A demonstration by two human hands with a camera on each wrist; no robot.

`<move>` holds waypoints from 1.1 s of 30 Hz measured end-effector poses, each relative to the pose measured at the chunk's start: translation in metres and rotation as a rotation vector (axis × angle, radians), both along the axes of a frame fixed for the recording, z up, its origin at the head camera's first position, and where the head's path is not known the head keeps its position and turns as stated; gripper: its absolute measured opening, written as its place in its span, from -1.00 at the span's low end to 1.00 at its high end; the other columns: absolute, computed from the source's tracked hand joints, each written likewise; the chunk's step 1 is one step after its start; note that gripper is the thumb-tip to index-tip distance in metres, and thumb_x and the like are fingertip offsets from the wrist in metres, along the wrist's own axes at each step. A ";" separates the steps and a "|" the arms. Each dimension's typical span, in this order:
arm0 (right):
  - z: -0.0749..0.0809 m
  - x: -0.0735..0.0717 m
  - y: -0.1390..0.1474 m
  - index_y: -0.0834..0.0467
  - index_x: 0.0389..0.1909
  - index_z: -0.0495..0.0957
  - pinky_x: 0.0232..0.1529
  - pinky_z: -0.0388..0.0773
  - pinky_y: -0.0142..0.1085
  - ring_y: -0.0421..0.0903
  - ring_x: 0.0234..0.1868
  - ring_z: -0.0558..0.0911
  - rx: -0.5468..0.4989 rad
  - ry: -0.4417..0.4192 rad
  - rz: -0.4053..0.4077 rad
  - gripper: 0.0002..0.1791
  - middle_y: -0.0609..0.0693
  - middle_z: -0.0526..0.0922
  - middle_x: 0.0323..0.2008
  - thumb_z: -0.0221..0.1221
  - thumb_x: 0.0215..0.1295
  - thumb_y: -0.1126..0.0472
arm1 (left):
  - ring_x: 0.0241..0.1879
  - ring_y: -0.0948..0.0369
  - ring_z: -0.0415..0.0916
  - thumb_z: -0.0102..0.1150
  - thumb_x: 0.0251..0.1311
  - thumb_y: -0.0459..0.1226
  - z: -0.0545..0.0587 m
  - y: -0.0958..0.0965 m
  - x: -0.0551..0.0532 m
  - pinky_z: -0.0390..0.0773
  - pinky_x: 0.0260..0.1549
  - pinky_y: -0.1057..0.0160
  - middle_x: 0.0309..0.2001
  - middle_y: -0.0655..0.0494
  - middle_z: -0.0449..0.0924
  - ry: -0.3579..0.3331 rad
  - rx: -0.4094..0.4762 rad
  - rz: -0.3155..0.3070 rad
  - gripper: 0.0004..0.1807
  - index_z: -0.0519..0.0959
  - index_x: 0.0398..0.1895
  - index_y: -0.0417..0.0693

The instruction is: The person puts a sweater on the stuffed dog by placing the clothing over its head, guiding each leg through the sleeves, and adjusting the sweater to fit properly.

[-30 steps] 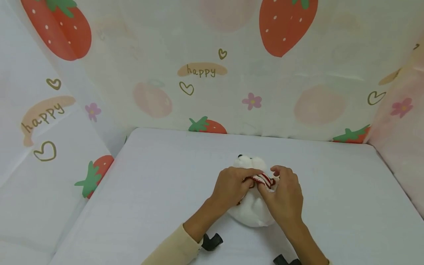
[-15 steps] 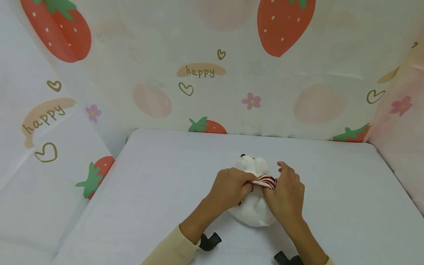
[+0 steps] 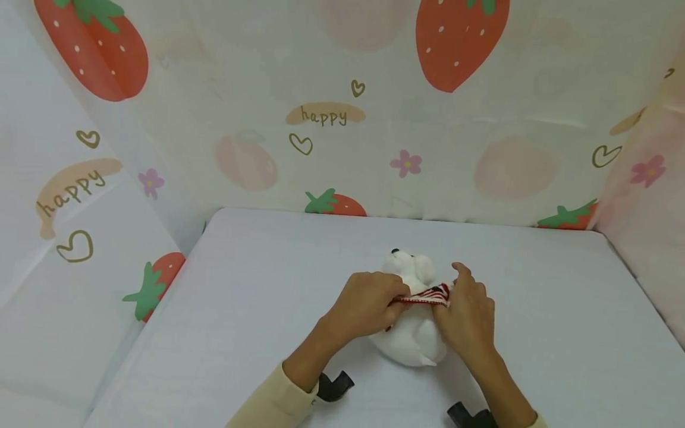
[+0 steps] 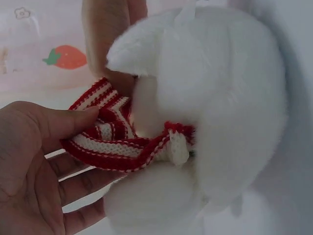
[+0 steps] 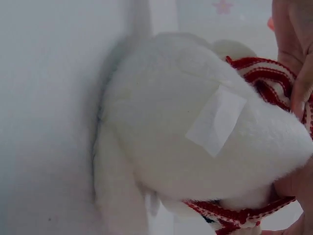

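Observation:
A white plush animal (image 3: 407, 345) with a black nose sits on the table, its back to the head camera. Around its neck area is a red-and-white striped knitted garment (image 3: 425, 296). My left hand (image 3: 366, 303) pinches the garment's left side between thumb and fingers, and in the left wrist view the knit (image 4: 107, 147) is drawn away from the fur. On the other side, my right hand (image 3: 471, 321) holds the garment's right end, thumb at its lower edge and index finger raised. A white tag (image 5: 217, 120) lies against the plush fur in the right wrist view.
The table (image 3: 257, 285) has a white cover. Behind it hangs a strawberry-printed curtain (image 3: 449, 131), which also runs along both sides. Black curved mounts (image 3: 336, 386) sit at my wrists.
My hands have moved slightly apart, stretching the knitted garment into a flatter, tauter band between them. More of the plush's head shows above it, turned a little to the right.

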State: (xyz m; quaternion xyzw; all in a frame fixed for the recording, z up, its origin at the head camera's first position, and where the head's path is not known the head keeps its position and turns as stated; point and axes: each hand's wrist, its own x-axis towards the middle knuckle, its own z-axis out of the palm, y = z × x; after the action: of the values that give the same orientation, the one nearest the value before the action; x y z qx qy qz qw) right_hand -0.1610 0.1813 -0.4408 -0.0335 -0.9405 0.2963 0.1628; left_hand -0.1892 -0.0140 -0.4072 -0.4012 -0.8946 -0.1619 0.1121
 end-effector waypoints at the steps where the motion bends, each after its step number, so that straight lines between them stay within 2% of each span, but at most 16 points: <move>1: 0.000 0.000 0.001 0.35 0.35 0.32 -0.04 0.38 0.25 0.31 -0.06 0.55 -0.006 0.007 0.010 -0.32 0.29 0.63 -0.08 0.19 0.18 0.30 | -0.59 0.41 0.28 0.31 0.26 -0.22 0.000 0.000 0.000 0.22 -0.61 0.44 -0.56 0.39 0.41 -0.004 -0.015 -0.001 -0.85 0.64 -0.48 0.18; 5: 0.000 -0.002 0.004 0.32 0.35 0.34 -0.03 0.41 0.18 0.23 -0.17 0.58 -0.053 0.043 0.076 -0.31 0.25 0.64 -0.15 0.24 0.14 0.38 | -0.55 0.42 0.30 0.33 0.28 -0.16 -0.003 0.005 0.000 0.25 -0.58 0.45 -0.44 0.36 0.48 -0.010 -0.050 -0.008 -0.98 0.70 -0.32 0.18; 9: 0.004 -0.003 0.007 0.30 0.34 0.35 -0.23 0.46 -0.01 0.09 -0.33 0.55 -0.096 0.057 0.143 -0.27 0.20 0.64 -0.21 0.29 0.08 0.47 | -0.53 0.44 0.36 0.44 0.20 -0.06 -0.013 0.013 -0.003 0.29 -0.56 0.49 -0.34 0.35 0.54 0.017 -0.013 0.006 -0.82 0.72 -0.15 0.23; 11: 0.005 -0.003 0.008 0.30 0.34 0.36 -0.33 0.42 -0.10 0.03 -0.40 0.50 -0.102 0.057 0.173 -0.27 0.17 0.65 -0.23 0.30 0.07 0.49 | -0.52 0.46 0.38 0.49 0.13 -0.02 -0.020 0.017 -0.005 0.31 -0.56 0.49 -0.35 0.37 0.53 0.049 0.015 0.023 -0.78 0.70 -0.18 0.25; 16: 0.008 -0.001 0.008 0.28 0.30 0.43 -0.32 0.44 -0.17 -0.04 -0.41 0.48 -0.096 0.056 0.225 -0.29 0.10 0.65 -0.30 0.33 0.05 0.54 | -0.53 0.45 0.40 0.54 0.04 0.00 -0.031 0.025 -0.005 0.28 -0.59 0.50 -0.44 0.38 0.51 0.120 0.083 0.096 -0.76 0.67 -0.28 0.26; 22: 0.011 0.004 0.006 0.25 0.23 0.53 -0.37 0.46 -0.20 -0.06 -0.44 0.50 -0.078 0.059 0.226 -0.32 0.12 0.69 -0.30 0.36 0.00 0.57 | -0.58 0.44 0.32 0.57 0.01 -0.01 -0.035 0.030 0.000 0.20 -0.64 0.50 -0.52 0.35 0.47 0.113 0.140 0.178 -0.75 0.69 -0.30 0.22; 29: 0.014 0.012 0.001 0.24 0.15 0.59 -0.50 0.45 -0.31 -0.13 -0.52 0.51 -0.083 0.056 0.191 -0.41 0.11 0.73 -0.33 0.39 0.02 0.52 | -0.61 0.43 0.33 0.56 0.02 -0.06 -0.038 0.034 0.004 0.22 -0.67 0.49 -0.54 0.33 0.51 0.118 0.156 0.212 -0.79 0.71 -0.30 0.21; 33: 0.018 0.014 -0.002 0.20 0.14 0.61 -0.48 0.41 -0.29 -0.12 -0.48 0.51 -0.076 0.052 0.218 -0.43 0.07 0.74 -0.33 0.45 0.03 0.45 | -0.61 0.40 0.35 0.56 0.01 -0.09 -0.037 0.034 0.005 0.25 -0.68 0.45 -0.53 0.32 0.53 0.149 0.158 0.230 -0.79 0.72 -0.31 0.21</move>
State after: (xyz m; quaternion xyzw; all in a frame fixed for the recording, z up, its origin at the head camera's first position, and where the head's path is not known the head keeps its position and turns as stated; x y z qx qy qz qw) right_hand -0.1469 0.1792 -0.4232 0.0705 -0.9222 0.3484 0.1523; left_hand -0.1847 0.0201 -0.4442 -0.2967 -0.9084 -0.1875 0.2271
